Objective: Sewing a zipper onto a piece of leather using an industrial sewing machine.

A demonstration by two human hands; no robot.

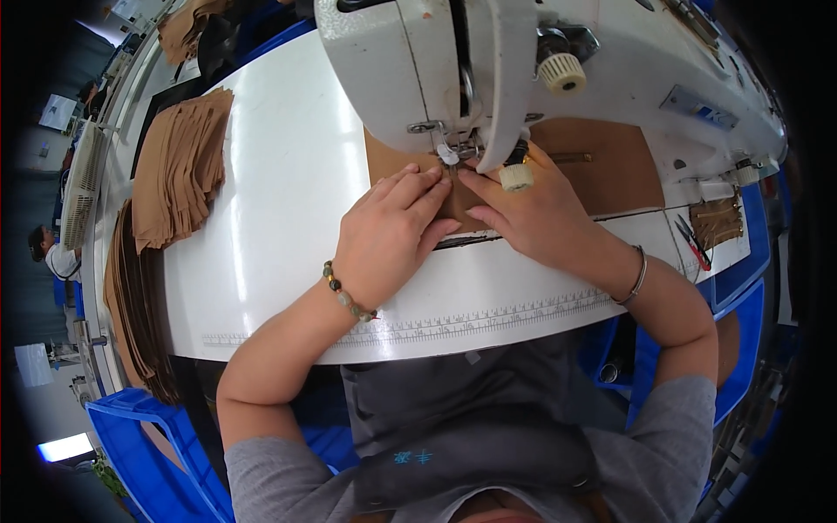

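Observation:
A brown leather piece with a zipper set in it lies on the white table under the white sewing machine. My left hand lies on the leather just left of the presser foot, fingers stretched toward the needle, thumb apart. My right hand rests on the leather right of the foot, fingers spread; some fingertips are hidden behind the machine head. Both hands press flat, gripping nothing that I can see.
Stacked brown pieces and longer strips lie left. Red-handled snips and small brown pieces with metal parts lie right. Blue bins flank the table. Another person sits at the far left.

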